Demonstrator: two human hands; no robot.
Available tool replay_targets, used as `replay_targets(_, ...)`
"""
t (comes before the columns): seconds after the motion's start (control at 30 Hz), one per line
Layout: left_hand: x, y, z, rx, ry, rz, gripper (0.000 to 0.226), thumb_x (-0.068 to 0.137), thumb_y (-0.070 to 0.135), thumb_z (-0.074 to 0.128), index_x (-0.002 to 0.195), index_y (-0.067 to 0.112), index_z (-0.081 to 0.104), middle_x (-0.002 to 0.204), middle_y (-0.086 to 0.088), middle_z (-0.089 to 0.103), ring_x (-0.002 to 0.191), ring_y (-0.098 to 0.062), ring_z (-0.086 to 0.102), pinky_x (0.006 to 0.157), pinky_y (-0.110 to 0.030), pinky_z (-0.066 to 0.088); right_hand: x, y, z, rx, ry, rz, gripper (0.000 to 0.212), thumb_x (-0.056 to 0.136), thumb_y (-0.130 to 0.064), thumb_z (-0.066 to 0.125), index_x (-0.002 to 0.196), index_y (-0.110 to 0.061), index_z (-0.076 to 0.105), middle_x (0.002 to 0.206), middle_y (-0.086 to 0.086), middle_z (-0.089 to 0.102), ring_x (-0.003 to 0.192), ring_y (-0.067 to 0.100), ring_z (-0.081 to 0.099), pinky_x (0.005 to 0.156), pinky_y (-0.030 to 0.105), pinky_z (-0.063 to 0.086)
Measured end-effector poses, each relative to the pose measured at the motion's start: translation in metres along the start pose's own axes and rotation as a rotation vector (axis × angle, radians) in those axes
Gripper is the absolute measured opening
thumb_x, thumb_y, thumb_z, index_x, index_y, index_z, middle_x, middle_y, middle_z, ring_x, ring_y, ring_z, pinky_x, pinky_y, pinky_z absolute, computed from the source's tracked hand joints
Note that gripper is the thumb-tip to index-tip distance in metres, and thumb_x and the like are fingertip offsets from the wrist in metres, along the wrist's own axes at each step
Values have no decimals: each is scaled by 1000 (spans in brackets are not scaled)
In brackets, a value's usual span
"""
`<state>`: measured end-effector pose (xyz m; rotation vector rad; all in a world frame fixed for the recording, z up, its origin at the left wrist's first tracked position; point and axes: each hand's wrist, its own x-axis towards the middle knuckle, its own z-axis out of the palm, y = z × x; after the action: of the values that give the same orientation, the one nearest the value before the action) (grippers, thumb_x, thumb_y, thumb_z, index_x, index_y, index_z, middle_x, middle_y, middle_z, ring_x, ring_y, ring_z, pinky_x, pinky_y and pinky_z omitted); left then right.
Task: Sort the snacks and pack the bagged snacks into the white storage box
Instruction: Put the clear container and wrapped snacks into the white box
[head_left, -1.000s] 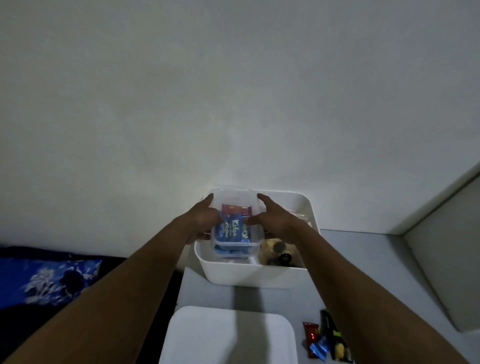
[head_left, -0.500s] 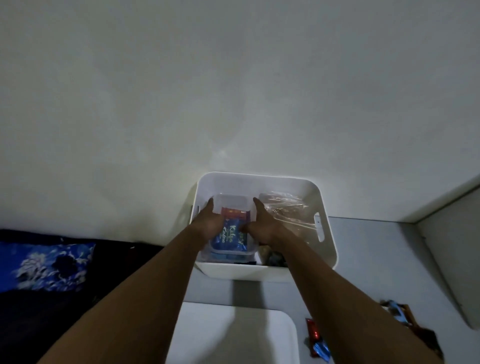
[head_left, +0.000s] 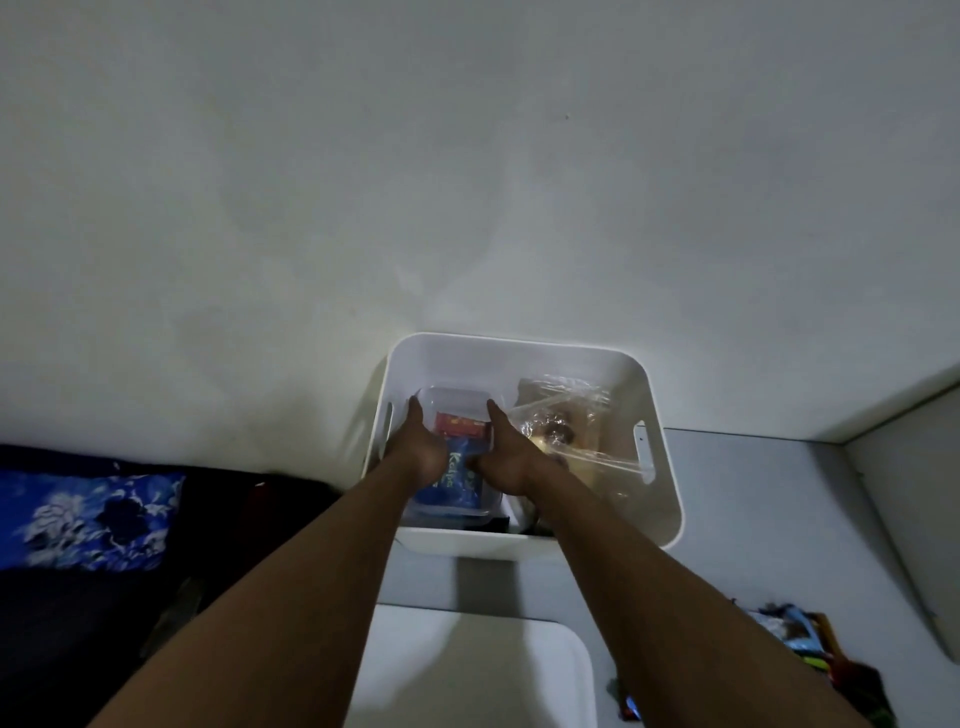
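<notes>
The white storage box (head_left: 519, 344) stands against the wall on a grey surface. Inside its left half sits a clear plastic container (head_left: 457, 401) holding a blue snack pack (head_left: 456, 483) and a red one (head_left: 460, 425). My left hand (head_left: 415, 449) grips the container's left side and my right hand (head_left: 511, 460) its right side, thumbs over the top. A crinkled clear bag (head_left: 566, 413) with round snacks fills the box's right half.
A white lid or tray (head_left: 467, 670) lies near me, below the box. Loose wrapped snacks (head_left: 810, 644) are piled at the lower right. A pale panel (head_left: 924, 493) borders the right side. Blue floral cloth (head_left: 93, 514) lies to the left, beyond the surface's edge.
Both hands have lowered the clear container from above the box rim down into the box's left half. The view has tipped down, showing more of the box's inside.
</notes>
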<state>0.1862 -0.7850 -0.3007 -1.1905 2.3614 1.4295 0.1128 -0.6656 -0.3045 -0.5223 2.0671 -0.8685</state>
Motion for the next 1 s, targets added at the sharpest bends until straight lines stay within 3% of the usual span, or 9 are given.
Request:
replay_targets(0.03, 0, 0, 0, 17, 11, 10, 71, 94, 1, 49, 156, 10, 14, 148, -21, 43, 132, -37, 47, 106, -40, 39, -1, -3, 0, -6, 15, -8, 72, 96, 4, 52, 154, -16, 15, 141, -1, 44, 119, 17, 49, 87, 15, 45)
replay_targets(0.13, -2, -1, 4, 81, 63, 35, 68, 94, 4, 55, 153, 18, 24, 137, -16, 54, 119, -33, 57, 97, -38, 47, 1, -5, -1, -57, 83, -10, 76, 86, -10, 61, 152, -20, 24, 141, 3, 50, 123, 24, 52, 109, 30, 41)
replay_targets(0.2, -7, 2, 5, 130, 116, 63, 60, 92, 3, 59, 146, 18, 38, 130, -12, 60, 113, -30, 60, 95, -36, 49, -4, -11, -3, -97, 79, -4, 77, 93, -11, 58, 157, -21, 15, 152, 5, 42, 132, 26, 47, 105, 23, 34)
replay_targets(0.27, -15, 8, 3, 155, 166, 103, 47, 92, 8, 63, 136, 18, 50, 125, -9, 64, 107, -28, 62, 95, -38, 50, -20, -24, -10, -126, 89, 13, 79, 96, -11, 58, 158, -25, 10, 158, 7, 35, 135, 27, 45, 101, 27, 38)
replay_targets(0.37, -31, 24, -6, 91, 217, 181, 33, 91, 22, 67, 124, 21, 59, 117, -4, 66, 94, -20, 60, 94, -40, 52, -46, -40, -20, -137, 112, -6, 67, 96, -13, 60, 154, -15, 27, 156, 8, 39, 138, 29, 43, 108, 32, 37)
replay_targets(0.6, -74, 71, -2, 161, 244, 287, 50, 93, 16, 62, 141, 17, 49, 141, -9, 56, 123, -31, 56, 105, -40, 44, -103, -49, -62, -199, 309, -76, 50, 92, -18, 58, 142, -16, 51, 147, 6, 51, 127, 23, 55, 109, 32, 41)
replay_targets(0.7, -101, 87, 14, 232, 216, 414, 49, 95, 18, 58, 143, 17, 47, 145, -9, 52, 131, -29, 50, 110, -37, 37, -140, -37, -87, -200, 382, -104, 47, 92, -20, 59, 139, -16, 54, 140, 7, 57, 119, 23, 60, 98, 28, 46)
replay_targets(0.87, -151, 108, 59, 280, 195, 540, 50, 95, 22, 57, 144, 21, 46, 143, -9, 52, 131, -29, 48, 109, -37, 38, -202, 12, -124, -232, 467, -98, 48, 96, -25, 57, 143, -18, 49, 144, 7, 51, 126, 24, 55, 94, 25, 39)
replay_targets(1.0, -198, 102, 112, 304, 357, 650, 40, 93, 22, 58, 133, 19, 56, 129, -12, 59, 119, -33, 52, 99, -45, 46, -241, 78, -144, -255, 487, -91, 49, 99, -27, 54, 146, -16, 45, 149, 8, 46, 132, 24, 49, 105, 28, 36)
